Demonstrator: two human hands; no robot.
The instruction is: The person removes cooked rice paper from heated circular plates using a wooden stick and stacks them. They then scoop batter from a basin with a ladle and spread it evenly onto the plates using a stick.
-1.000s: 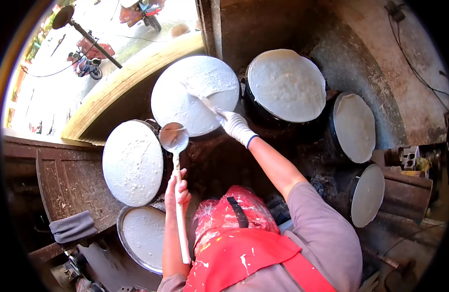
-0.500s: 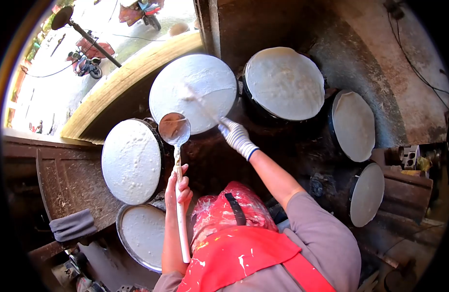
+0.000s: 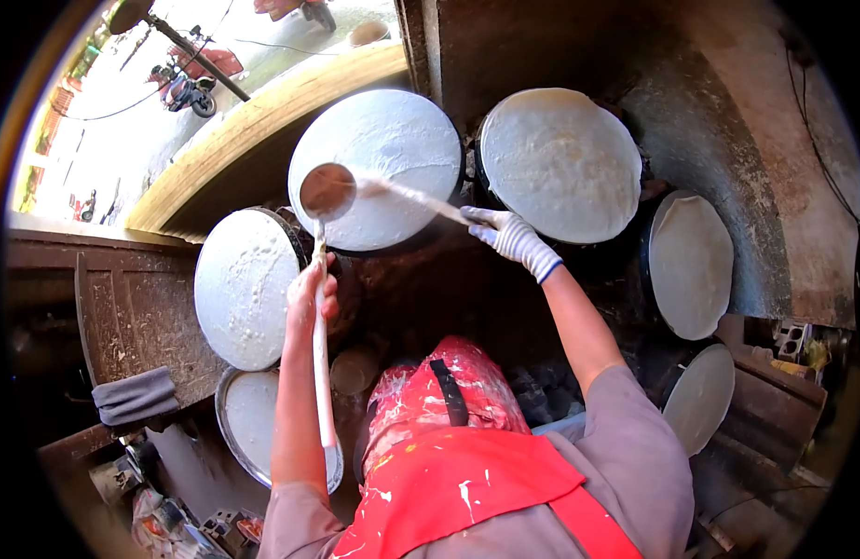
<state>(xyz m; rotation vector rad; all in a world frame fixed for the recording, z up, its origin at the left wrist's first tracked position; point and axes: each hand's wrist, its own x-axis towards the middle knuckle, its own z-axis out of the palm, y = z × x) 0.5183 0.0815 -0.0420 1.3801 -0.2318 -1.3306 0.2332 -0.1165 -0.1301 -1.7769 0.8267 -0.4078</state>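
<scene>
My bare left hand (image 3: 311,289) is closed around the long white handle of a ladle (image 3: 327,193). The ladle's round bowl hangs over the lower left edge of the central round griddle (image 3: 379,121), which is coated with white batter. My right hand (image 3: 516,239), in a striped white glove, grips a pale wooden spreader (image 3: 421,198). Its far end is blurred by motion and lies over the batter, just right of the ladle. To the right, close to the glove, a second griddle (image 3: 560,172) carries a pale, wrinkled sheet.
More coated griddles curve around me: one at left (image 3: 246,289), one lower left (image 3: 253,424), two at right (image 3: 691,265), (image 3: 700,401). A grey cloth (image 3: 135,398) lies on the left ledge. A yellowish curved rim (image 3: 262,116) borders the street side, where a motorbike (image 3: 190,93) stands.
My right hand has moved right, its spreader now lying flatter across the central griddle. My left hand has raised the ladle and shifted it slightly left. The camera view has shifted a little.
</scene>
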